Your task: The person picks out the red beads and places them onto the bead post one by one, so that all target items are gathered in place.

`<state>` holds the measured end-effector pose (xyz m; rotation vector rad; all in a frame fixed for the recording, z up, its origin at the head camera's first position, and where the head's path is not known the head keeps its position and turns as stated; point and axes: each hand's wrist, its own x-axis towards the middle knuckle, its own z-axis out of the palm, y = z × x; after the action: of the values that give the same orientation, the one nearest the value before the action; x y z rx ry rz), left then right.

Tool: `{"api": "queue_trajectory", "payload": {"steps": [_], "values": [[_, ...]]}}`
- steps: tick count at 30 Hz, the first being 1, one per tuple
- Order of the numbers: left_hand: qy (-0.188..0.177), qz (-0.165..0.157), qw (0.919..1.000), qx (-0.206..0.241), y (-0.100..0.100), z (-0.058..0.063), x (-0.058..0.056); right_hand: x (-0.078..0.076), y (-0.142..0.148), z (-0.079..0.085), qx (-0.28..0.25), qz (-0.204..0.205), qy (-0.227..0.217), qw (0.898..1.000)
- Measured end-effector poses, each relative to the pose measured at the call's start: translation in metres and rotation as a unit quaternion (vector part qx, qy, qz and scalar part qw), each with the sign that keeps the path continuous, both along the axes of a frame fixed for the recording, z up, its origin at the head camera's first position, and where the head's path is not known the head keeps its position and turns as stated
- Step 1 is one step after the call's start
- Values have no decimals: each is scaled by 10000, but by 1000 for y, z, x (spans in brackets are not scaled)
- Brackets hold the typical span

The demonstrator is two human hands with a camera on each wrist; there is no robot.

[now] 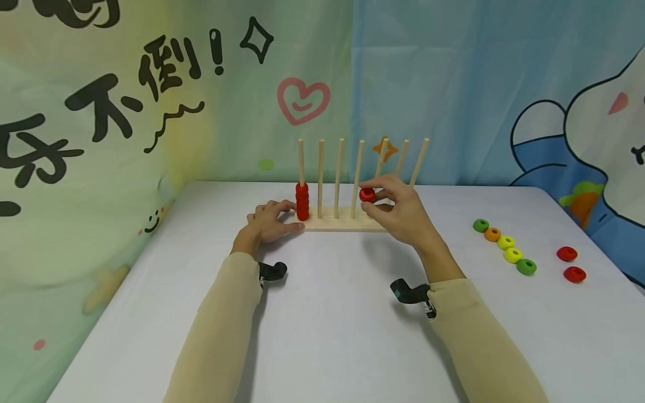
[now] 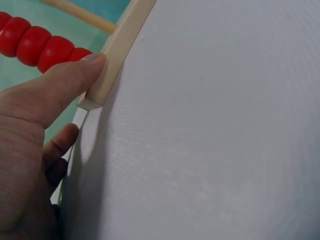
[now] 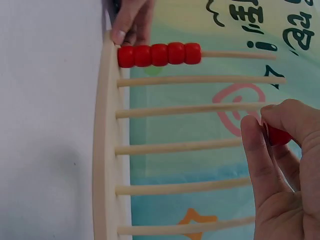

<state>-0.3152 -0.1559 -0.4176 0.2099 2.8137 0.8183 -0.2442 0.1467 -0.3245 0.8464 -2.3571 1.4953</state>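
A wooden peg stand (image 1: 347, 225) with several upright pegs stands near the table's far edge. Several red beads (image 1: 302, 202) are stacked on its leftmost peg. My left hand (image 1: 269, 223) holds the left end of the base, the thumb (image 2: 80, 75) on its front edge and the index finger reaching behind the beads. My right hand (image 1: 400, 210) pinches one red bead (image 1: 367, 195) between thumb and fingers, in front of the middle pegs and above the base. In the right wrist view that bead (image 3: 278, 136) is partly hidden by the fingers.
To the right lies a slanting row of green, orange and yellow beads (image 1: 506, 242) on the white table (image 1: 332, 324). Two loose red beads (image 1: 574, 274) lie farther right. Behind the table hangs a printed curtain (image 1: 428, 84).
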Motion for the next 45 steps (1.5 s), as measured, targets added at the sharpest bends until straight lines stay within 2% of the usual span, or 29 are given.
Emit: {"api": "queue_trajectory", "payload": {"steps": [9,17,20,27,41,45], "values": [[29,-30,10000,2,-1,0,0,-5,-13,-1,-233,174,174,9994],[45,-34,10000,-47,-2,-3,-1,-29,-23,-23,-422,230,259,9985],[35,-14,10000,-34,-2,-3,-2,-31,-28,-24,-385,297,339,9982],[7,50,10000,-61,-1,-2,-2,-7,-51,5,-241,383,257,9986],[55,2,9999,-125,0,1,-1,-10,-75,24,-404,369,487,9973],[30,33,9999,-140,-1,1,-1,-14,-80,28,-627,477,523,9955]]}}
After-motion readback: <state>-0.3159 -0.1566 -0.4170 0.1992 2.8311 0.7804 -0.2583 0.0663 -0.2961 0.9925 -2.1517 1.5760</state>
